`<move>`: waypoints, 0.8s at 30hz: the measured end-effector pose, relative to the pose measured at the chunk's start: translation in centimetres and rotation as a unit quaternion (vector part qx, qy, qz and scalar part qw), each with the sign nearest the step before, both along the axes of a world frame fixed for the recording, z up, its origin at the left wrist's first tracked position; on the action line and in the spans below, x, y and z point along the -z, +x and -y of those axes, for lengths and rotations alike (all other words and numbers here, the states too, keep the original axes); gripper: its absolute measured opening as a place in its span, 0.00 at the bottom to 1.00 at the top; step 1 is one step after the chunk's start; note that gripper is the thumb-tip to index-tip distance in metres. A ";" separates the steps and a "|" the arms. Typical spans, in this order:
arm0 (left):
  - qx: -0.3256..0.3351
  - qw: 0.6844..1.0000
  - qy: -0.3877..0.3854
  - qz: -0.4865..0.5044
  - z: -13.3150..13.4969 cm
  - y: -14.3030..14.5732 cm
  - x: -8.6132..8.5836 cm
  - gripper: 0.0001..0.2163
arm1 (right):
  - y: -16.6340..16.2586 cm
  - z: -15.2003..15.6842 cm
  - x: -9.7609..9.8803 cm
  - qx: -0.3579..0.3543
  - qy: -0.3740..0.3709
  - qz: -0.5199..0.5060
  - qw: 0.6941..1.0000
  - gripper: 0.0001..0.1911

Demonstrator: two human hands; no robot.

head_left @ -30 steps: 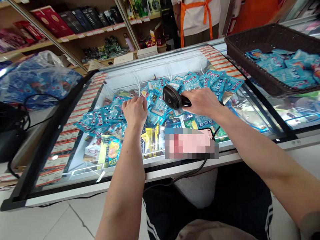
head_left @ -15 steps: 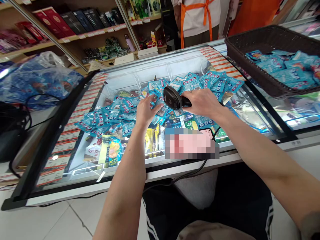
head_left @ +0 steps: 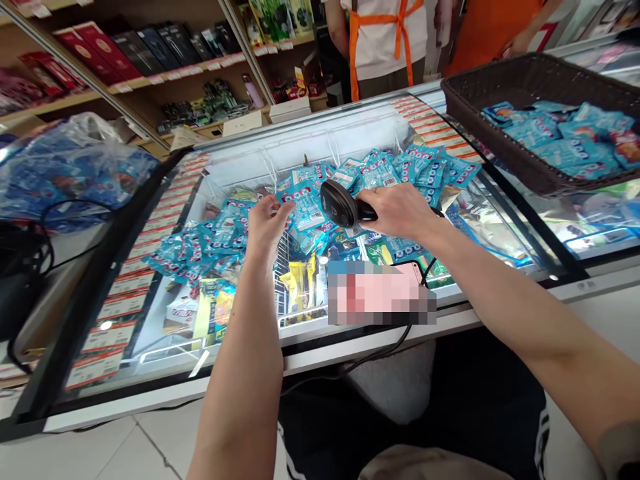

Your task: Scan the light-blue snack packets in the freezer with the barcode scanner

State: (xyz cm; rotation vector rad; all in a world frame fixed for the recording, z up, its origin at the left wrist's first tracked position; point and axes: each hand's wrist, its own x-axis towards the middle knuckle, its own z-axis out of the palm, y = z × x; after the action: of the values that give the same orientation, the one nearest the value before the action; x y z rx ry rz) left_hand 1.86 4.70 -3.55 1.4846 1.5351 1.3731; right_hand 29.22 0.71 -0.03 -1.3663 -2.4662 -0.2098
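My left hand (head_left: 265, 225) pinches the left corner of a blue snack packet (head_left: 306, 208), whose printed barcode faces up. Wrapped round its handle, my right hand (head_left: 400, 210) grips a black barcode scanner (head_left: 339, 203). The scanner's head is just right of the pinched packet and covers part of its right edge. Many similar blue packets (head_left: 385, 170) lie spread over the glass top of the freezer (head_left: 150, 360), on both sides of my hands.
A brown woven basket (head_left: 493, 143) holding blue packets stands at the right. A phone (head_left: 413, 268), partly pixelated, lies near the front edge with a black cable (head_left: 385, 347). Wrapped blue goods (head_left: 75, 163) sit at the left. Across the freezer stands a person in an orange-tied apron (head_left: 390, 40).
My left hand has moved left, its fingers closing on a packet, which now shows beside the scanner. The scanner stays in my right hand. The whole view has shifted slightly.
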 end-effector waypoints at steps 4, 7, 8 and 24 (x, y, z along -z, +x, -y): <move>-0.021 0.999 -0.032 0.013 0.3 -0.2 -0.6 0.10 | 0.1 0.0 0.0 0.003 -0.001 -0.004 1.000 0.19; -0.057 0.997 -0.048 0.011 0.5 0.0 -0.9 0.10 | 0.1 0.0 0.1 0.006 0.005 -0.003 1.000 0.19; -0.065 0.997 -0.048 0.016 0.6 0.0 -0.9 0.10 | 0.1 0.0 0.1 0.006 0.006 -0.001 1.000 0.20; -0.058 0.997 0.001 0.048 0.5 -0.7 -0.5 0.18 | -0.1 0.1 0.3 -0.004 0.021 0.010 1.000 0.20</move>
State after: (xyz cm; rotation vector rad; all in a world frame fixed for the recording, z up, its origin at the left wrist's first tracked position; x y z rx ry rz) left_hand 1.12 4.22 -3.02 1.3289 1.5799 1.4905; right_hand 29.10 0.62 -0.35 -1.3426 -2.4685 -0.2719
